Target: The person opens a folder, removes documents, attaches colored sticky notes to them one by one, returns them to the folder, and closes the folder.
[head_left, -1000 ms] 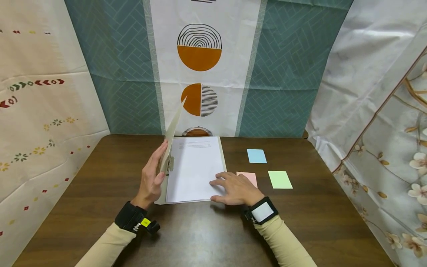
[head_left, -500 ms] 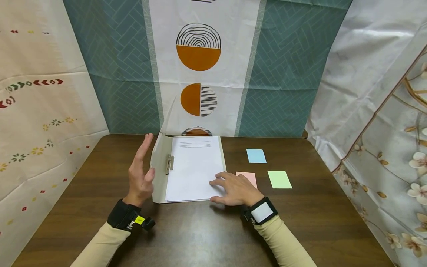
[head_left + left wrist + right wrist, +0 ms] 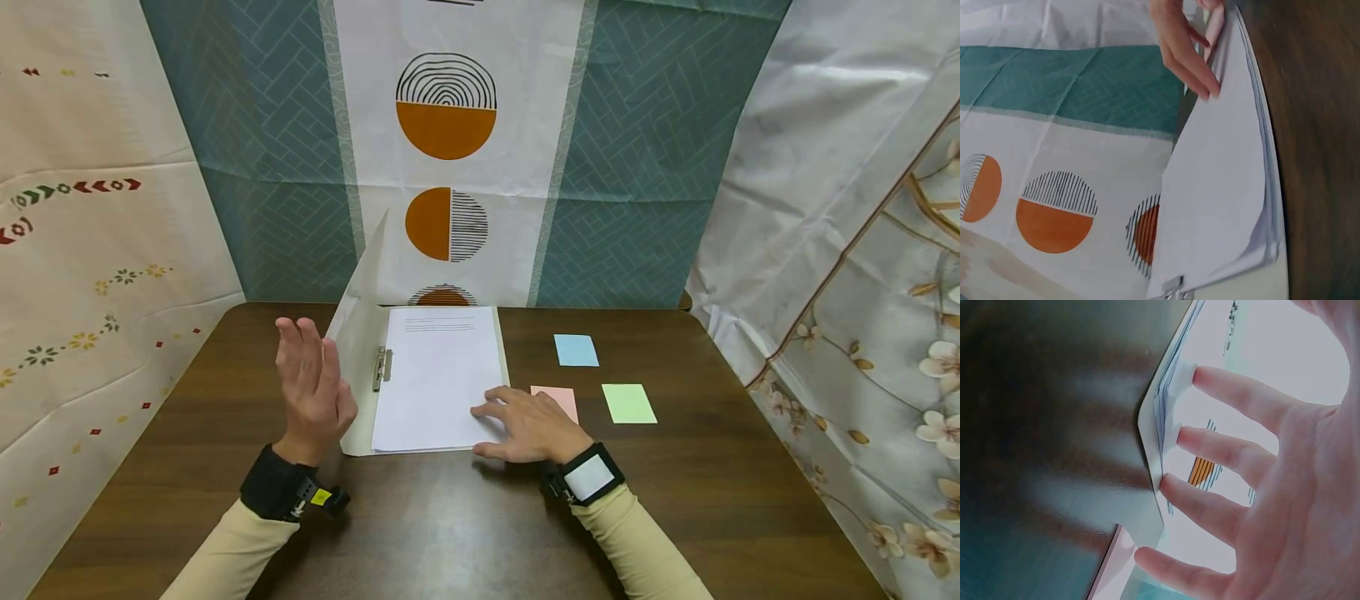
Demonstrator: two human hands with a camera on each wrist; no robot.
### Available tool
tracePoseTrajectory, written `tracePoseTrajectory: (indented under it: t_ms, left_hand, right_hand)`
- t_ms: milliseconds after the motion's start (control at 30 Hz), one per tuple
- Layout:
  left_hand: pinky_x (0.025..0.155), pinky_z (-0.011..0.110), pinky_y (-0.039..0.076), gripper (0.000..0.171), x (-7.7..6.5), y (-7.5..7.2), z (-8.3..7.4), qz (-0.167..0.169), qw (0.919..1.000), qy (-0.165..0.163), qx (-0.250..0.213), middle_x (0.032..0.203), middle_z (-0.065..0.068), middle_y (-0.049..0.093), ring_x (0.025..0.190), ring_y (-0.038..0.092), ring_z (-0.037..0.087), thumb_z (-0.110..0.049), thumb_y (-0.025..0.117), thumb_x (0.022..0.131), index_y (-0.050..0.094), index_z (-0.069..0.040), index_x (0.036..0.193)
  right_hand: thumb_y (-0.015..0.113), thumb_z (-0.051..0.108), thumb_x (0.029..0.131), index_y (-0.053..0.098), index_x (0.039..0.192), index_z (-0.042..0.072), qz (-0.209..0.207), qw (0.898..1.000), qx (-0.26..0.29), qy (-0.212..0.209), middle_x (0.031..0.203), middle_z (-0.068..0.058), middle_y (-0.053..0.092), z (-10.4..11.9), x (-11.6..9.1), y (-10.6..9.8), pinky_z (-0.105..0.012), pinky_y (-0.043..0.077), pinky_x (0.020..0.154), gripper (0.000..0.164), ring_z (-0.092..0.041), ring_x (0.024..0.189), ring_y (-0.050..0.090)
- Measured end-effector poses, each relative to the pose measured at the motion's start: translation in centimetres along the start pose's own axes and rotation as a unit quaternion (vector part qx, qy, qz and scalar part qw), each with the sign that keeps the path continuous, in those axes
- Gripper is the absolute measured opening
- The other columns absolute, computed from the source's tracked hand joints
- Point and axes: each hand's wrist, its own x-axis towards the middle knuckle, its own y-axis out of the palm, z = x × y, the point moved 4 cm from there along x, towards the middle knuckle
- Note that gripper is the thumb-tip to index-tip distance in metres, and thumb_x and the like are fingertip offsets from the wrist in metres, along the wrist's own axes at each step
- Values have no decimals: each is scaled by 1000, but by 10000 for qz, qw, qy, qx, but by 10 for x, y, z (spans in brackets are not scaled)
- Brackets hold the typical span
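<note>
A cream file folder [image 3: 360, 425] lies on the brown table, its cover [image 3: 358, 287] standing half raised along the left side. Inside is a stack of white paper [image 3: 435, 392] under a metal lever clip [image 3: 382, 367]; a few printed lines show on the top sheet. Beside the cover, my left hand [image 3: 311, 396] is raised with straight fingers and holds nothing. The spread fingers of my right hand [image 3: 528, 425] rest at the paper's lower right edge. In the right wrist view, these fingertips [image 3: 1200, 376] touch around the sheets' edge.
Right of the folder lie a blue sticky note [image 3: 577, 350], a green sticky note [image 3: 629, 404] and a pink sticky note [image 3: 558, 400], the pink one partly behind my right hand. A patterned cloth [image 3: 637, 167] hangs behind the table, with more cloth at both sides.
My left hand has moved left, away from the folder cover, and its palm has turned. The cover has swung further left, uncovering the clip. My right hand has stayed in place.
</note>
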Motion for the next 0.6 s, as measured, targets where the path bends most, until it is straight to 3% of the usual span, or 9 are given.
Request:
tracePoseTrajectory:
  t_ms: [167, 333, 467, 600]
  left_hand:
    - [146, 49, -3, 97, -3, 0, -7, 28, 9897, 886, 1126, 185, 1, 37, 179, 17, 20, 28, 60, 71, 63, -11, 160]
    - [144, 45, -12, 73, -7, 3, -11, 450, 9783, 1239, 1596, 183, 6, 40, 180, 12, 25, 20, 79, 71, 77, -6, 138]
    - [144, 45, -15, 60, -7, 6, -13, 722, 9718, 1161, 1923, 180, 10, 44, 180, 10, 28, 15, 86, 75, 81, -4, 131]
    - [140, 46, -22, 62, -5, 7, -13, 924, 9652, 562, 2379, 175, 20, 49, 180, 5, 36, 15, 78, 78, 79, -5, 137]
  right_hand:
    - [68, 69, 100, 73, 149, 33, 50, 10000, 58, 42, 161, -5, 66, 0, 0, 0, -51, 61, 101, 62, -23, 148, 65]
    - [68, 69, 100, 74, 149, 32, 73, 9999, 81, 22, 161, -5, 67, 1, 0, -1, -51, 61, 101, 62, -24, 148, 65]
    - [68, 69, 100, 74, 149, 32, 57, 9999, 92, 10, 160, -5, 67, 1, 0, -1, -50, 61, 100, 62, -24, 146, 66]
    - [68, 69, 100, 74, 149, 32, 26, 10000, 49, -19, 159, -5, 67, 0, 0, -1, -47, 61, 97, 61, -23, 145, 66]
